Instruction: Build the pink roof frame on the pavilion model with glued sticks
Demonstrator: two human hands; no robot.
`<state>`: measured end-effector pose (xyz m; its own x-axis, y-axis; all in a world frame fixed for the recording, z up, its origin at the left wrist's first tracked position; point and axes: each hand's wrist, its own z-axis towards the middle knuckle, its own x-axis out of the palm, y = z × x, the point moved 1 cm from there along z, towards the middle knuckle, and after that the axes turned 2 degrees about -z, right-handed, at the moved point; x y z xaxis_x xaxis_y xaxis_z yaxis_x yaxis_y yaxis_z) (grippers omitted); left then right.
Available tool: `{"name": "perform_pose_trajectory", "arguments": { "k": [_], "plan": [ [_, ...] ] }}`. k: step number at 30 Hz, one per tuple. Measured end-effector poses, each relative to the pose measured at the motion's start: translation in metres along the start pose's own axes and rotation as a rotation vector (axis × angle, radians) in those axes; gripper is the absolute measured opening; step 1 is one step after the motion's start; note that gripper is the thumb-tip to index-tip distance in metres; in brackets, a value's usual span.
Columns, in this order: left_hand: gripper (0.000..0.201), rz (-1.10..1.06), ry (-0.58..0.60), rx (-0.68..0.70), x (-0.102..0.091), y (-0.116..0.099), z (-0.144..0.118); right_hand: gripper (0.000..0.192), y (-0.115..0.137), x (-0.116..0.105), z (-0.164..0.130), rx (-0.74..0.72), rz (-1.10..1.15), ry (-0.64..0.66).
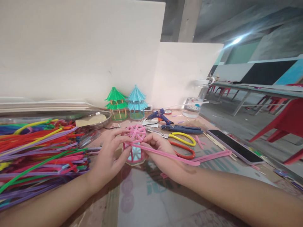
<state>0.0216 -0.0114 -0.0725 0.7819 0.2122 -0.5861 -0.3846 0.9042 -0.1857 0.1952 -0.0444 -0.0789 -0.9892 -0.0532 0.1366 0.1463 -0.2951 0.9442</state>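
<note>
Between my hands stands a small model pavilion (136,134) with a spoked pink roof frame, upright posts and a pale blue base. My left hand (112,151) is closed at its left edge, thumb and fingers pinching the near end of a pink pipe cleaner (170,153). That strip runs rightward from the roof rim across my right wrist. My right hand (159,149) has its fingers curled against the right side of the roof; its fingertips are partly hidden. More folded pink pipe cleaners (213,155) lie beyond my right wrist.
Piled pipe cleaners (42,154) fill the left. Behind are green (115,104) and blue (136,102) model pavilions, a metal dish (107,118), glue gun (159,116) and water bottle (195,99). Pliers (182,128), yellow-and-orange-handled scissors (182,138) and a phone (234,145) lie right.
</note>
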Motion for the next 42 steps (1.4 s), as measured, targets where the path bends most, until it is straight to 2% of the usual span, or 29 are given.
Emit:
{"name": "perform_pose_trajectory", "arguments": {
  "k": [8,14,22,31,37,42],
  "plan": [
    [0.017,0.012,-0.006,0.008,-0.001,0.0,0.0,0.02,-0.001,-0.006,0.0,-0.035,-0.064,0.072],
    [0.017,0.015,-0.006,0.031,0.0,0.0,0.001,0.028,-0.002,-0.001,0.0,-0.018,-0.149,-0.037],
    [0.017,0.024,-0.004,0.029,0.0,-0.001,0.001,0.027,-0.002,0.002,-0.001,-0.084,-0.09,-0.055],
    [0.016,0.015,-0.021,0.004,0.0,0.0,0.001,0.021,-0.001,0.002,-0.002,0.016,-0.088,-0.057],
    [0.018,0.019,-0.022,0.016,0.0,0.0,0.002,0.031,-0.002,0.002,-0.002,0.067,-0.059,-0.051],
    [0.021,0.024,-0.006,0.042,-0.001,-0.002,0.002,0.03,-0.002,0.004,-0.002,0.065,-0.026,0.0]
  ]
}}
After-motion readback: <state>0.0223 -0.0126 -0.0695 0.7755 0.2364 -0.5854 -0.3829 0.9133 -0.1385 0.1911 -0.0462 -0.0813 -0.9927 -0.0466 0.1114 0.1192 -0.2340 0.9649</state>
